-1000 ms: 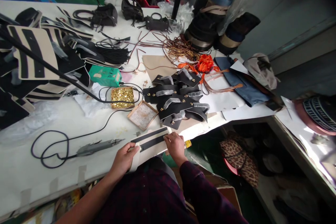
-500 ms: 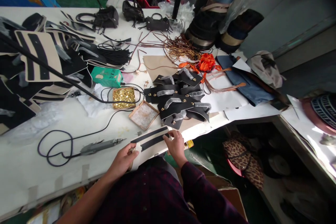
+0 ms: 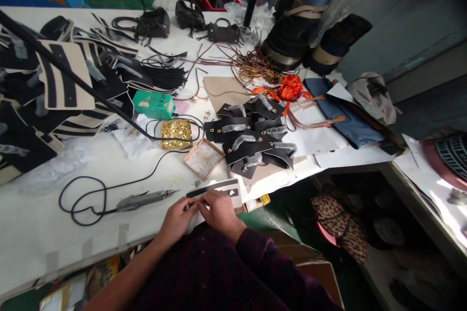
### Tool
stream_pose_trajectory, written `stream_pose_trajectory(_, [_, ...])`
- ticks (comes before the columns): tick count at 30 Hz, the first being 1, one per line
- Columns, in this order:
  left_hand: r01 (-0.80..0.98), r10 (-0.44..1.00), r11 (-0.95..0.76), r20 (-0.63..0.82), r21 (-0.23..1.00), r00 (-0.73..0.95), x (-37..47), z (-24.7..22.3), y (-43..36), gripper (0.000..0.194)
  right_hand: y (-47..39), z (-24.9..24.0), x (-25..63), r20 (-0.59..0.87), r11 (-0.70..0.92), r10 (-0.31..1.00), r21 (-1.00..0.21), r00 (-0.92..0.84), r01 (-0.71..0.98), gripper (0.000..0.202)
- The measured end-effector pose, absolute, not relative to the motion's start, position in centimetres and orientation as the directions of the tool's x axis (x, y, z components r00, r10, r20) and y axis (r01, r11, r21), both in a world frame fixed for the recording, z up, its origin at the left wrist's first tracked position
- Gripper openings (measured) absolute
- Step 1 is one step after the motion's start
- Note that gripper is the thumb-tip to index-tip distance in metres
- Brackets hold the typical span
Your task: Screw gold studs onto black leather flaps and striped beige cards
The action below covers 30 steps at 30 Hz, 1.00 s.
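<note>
A beige panel with black stripes (image 3: 236, 185) lies at the table's front edge, partly under my hands. My left hand (image 3: 177, 221) pinches at its left end, thumb and fingers closed. My right hand (image 3: 219, 210) lies across the panel, its fingertips pressed together against those of my left hand; what they pinch is hidden. A small white patch (image 3: 232, 193) shows on the lower black stripe, right of my right hand. Left of my hands rests a grey electric screwdriver (image 3: 146, 199) with a black cord.
Behind the panel are a shallow box of small clear pieces (image 3: 187, 159), a box of gold hardware (image 3: 176, 132) and a pile of black flaps (image 3: 248, 143) with wrapped handles. A green box (image 3: 153, 104) stands farther back. Striped bag pieces (image 3: 65, 77) heap up at left.
My right hand has moved left along the panel to meet my left hand. The white patch on the stripe has come into view. The camera view has shifted slightly.
</note>
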State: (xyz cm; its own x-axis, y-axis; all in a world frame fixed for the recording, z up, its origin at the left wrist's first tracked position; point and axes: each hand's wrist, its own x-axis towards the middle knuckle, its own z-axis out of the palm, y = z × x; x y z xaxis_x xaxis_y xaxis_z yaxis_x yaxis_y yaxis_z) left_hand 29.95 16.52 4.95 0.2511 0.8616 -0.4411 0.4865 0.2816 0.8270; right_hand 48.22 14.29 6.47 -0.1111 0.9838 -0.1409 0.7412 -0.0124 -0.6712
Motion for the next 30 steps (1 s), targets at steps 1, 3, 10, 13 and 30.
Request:
stream_pose_trajectory(1, [0.485, 0.869, 0.280, -0.433, 0.828, 0.239, 30.0, 4.9, 16.5, 0.028, 14.2, 6.5, 48.2, -0.144, -0.031, 0.986, -0.661, -0.086, 0.750, 0.007])
stream_pose_trajectory(3, [0.490, 0.878, 0.265, -0.418, 0.831, 0.233, 30.0, 4.9, 16.6, 0.027, 14.0, 6.4, 47.9, -0.163, -0.090, 0.986, -0.667, -0.027, 0.739, 0.006])
stream_pose_trajectory(10, [0.467, 0.913, 0.201, -0.338, 0.861, 0.230, 31.0, 5.3, 16.3, 0.025, 14.0, 4.9, 46.8, -0.459, -0.529, 0.848, -0.767, 0.265, 0.363, 0.009])
stream_pose_trajectory(13, [0.446, 0.920, 0.215, -0.334, 0.869, 0.206, 31.5, 5.1, 16.3, 0.027, 14.0, 4.1, 46.5, -0.538, -0.588, 0.794, -0.798, 0.285, 0.132, 0.014])
stream_pose_trajectory(30, [0.240, 0.761, 0.554, -0.602, 0.797, 0.241, 30.3, 5.0, 16.4, 0.034, 13.6, 4.3, 49.8, -0.615, -0.598, 0.771, -0.788, 0.165, -0.146, 0.031])
